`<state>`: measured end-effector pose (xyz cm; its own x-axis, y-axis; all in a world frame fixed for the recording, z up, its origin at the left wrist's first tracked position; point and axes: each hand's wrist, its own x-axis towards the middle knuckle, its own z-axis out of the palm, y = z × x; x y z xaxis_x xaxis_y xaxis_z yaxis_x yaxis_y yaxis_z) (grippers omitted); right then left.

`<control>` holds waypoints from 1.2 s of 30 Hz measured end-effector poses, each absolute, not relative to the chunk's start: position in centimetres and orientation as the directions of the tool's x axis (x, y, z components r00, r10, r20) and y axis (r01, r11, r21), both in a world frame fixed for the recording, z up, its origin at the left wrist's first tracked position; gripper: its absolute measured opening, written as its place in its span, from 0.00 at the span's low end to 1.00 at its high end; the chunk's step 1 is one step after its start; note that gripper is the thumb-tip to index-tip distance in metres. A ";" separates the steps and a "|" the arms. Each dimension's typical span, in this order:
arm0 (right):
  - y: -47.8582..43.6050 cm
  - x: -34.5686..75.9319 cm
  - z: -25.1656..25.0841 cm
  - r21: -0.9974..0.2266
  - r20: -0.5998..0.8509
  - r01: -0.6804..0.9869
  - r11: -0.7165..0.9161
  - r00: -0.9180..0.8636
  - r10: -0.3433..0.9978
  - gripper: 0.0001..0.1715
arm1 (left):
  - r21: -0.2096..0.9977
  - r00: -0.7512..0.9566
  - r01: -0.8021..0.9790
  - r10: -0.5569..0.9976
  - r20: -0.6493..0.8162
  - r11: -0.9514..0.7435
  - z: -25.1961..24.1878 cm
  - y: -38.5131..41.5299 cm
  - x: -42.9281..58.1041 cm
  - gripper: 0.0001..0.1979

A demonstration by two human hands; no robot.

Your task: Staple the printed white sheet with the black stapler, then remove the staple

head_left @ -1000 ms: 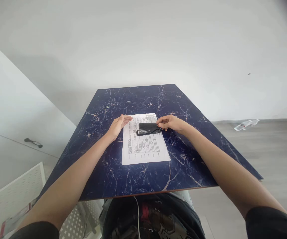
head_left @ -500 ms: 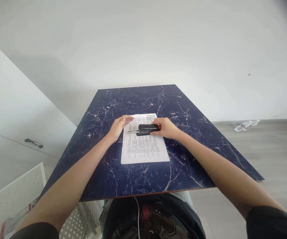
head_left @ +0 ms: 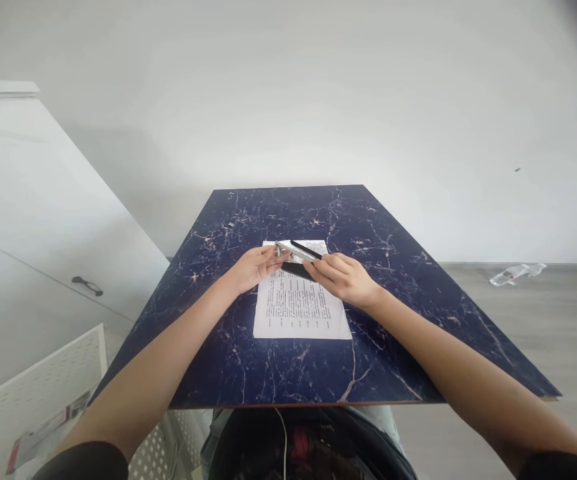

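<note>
My right hand [head_left: 346, 277] grips a black stapler [head_left: 299, 269] from its right end, above a printed sheet of paper [head_left: 303, 317]. The stapler is tilted, its parts spread apart, with a silvery metal strip showing between the black upper and lower parts. At its left end, the fingers of my left hand [head_left: 256, 268] close around the metal tip. A small shiny bit shows at those fingertips, too small to name. The paper lies flat on the dark blue marbled table [head_left: 228, 373], partly covered by my hands and the stapler.
A white wall [head_left: 288, 93] rises behind the table. On the left stand a white cabinet [head_left: 28, 187] with a dark handle [head_left: 87, 287] and a white perforated panel [head_left: 76, 363]. A clear plastic item [head_left: 516, 273] lies on the floor at the right. A white cable [head_left: 284, 440] hangs at my lap.
The stapler has gone from lying level over the paper to being raised and tilted, its parts spread. My left hand has moved from the paper's left edge to the stapler's tip. The view shifted slightly.
</note>
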<state>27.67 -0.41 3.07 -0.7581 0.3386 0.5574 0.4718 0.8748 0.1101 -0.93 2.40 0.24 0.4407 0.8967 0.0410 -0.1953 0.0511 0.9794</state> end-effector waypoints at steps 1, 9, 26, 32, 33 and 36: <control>-0.4 27.5 3.1 0.115 0.551 0.467 0.877 -0.765 0.335 0.22 | 0.979 0.444 -0.198 0.895 0.044 0.050 0.1 2.4 -0.9 0.18; 0.5 27.1 2.8 -0.377 0.614 0.687 0.621 -0.317 0.723 0.07 | 0.984 0.048 -0.099 0.987 0.151 -0.146 -0.8 3.2 -1.3 0.14; 0.3 25.9 3.6 -0.396 0.700 0.327 0.858 -0.497 0.513 0.24 | 0.856 0.341 0.185 0.848 0.405 -0.483 2.9 -0.9 0.6 0.21; -1.3 23.7 3.6 -0.230 0.729 0.315 0.921 -0.571 0.378 0.20 | 0.853 0.407 0.157 0.819 0.404 -0.498 3.3 -1.5 1.1 0.24; -1.3 23.6 3.6 -0.219 0.738 0.304 0.927 -0.570 0.361 0.21 | 0.853 0.412 0.156 0.818 0.402 -0.498 3.2 -1.5 1.2 0.24; -1.3 23.7 3.6 -0.209 0.733 0.270 0.940 -0.593 0.333 0.23 | 0.836 0.431 0.184 0.807 0.403 -0.516 3.0 -1.6 1.4 0.23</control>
